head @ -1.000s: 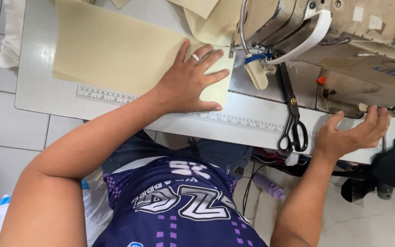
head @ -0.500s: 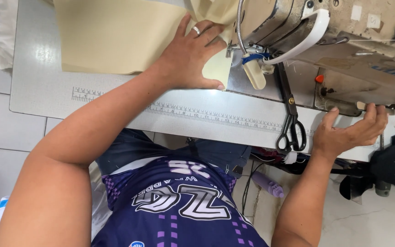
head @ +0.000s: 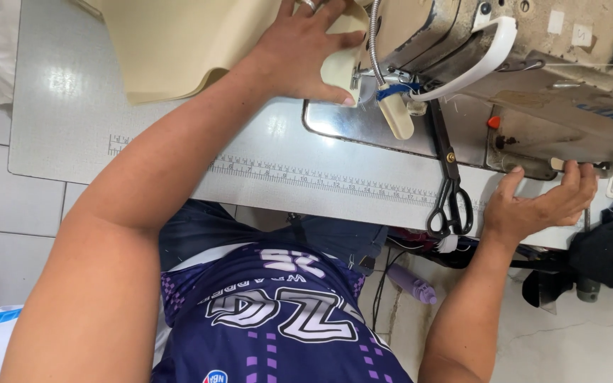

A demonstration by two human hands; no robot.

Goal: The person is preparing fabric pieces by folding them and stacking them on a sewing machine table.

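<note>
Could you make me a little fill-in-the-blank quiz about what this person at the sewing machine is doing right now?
1. The left hand lies flat on the ____ fabric.
2. The black ____ lie on the table between the two hands.
3. The right hand rests at the table's edge under the sewing ____.
4. A ____ scale is printed along the table.

Missing words: cream; scissors; machine; ruler

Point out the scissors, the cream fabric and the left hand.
scissors (head: 450, 186): head view, on the blades near the pivot.
cream fabric (head: 179, 42): head view, on its flat middle.
left hand (head: 305, 50): head view, on its back.
</note>
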